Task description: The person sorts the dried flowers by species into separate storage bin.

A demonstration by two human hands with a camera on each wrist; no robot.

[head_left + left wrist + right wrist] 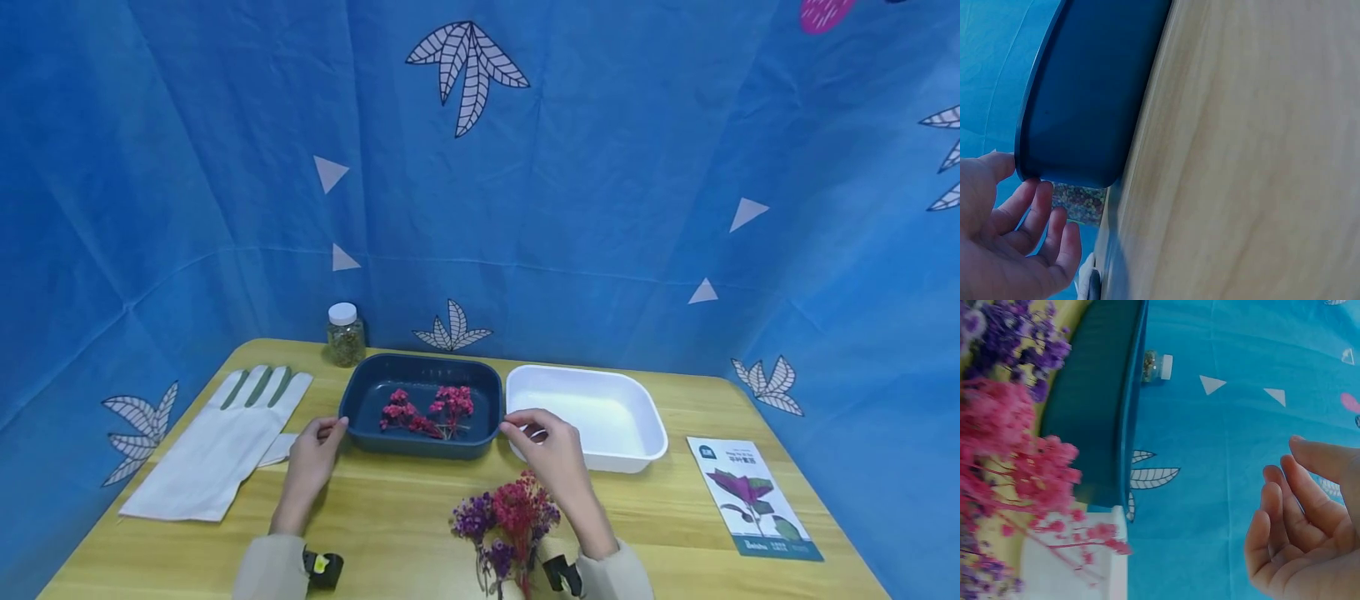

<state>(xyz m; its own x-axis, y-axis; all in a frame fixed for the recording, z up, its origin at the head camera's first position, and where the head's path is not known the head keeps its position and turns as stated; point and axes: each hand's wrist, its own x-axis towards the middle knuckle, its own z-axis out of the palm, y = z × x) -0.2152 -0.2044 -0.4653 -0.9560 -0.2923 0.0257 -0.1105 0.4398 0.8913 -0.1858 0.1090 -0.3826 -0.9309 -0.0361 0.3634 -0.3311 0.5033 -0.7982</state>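
Left hand on the dark blue tray's rim, right hand holding nothing.
Your left hand [311,462] pinches the left end of the dark blue tray [423,450] between thumb and index finger, other fingers loosely bent. Your right hand [555,454] hangs near its right end, fingers half-bent and apart from it in the right wrist view. Tray sits on the wooden table [390,517], pink flower sprigs [452,404] lying inside. White tray [585,408] is just right of it, bare inside where visible. Behind its left end: white-capped jar [347,343], granular contents. Pink-and-purple bouquet [513,508] lies in front.
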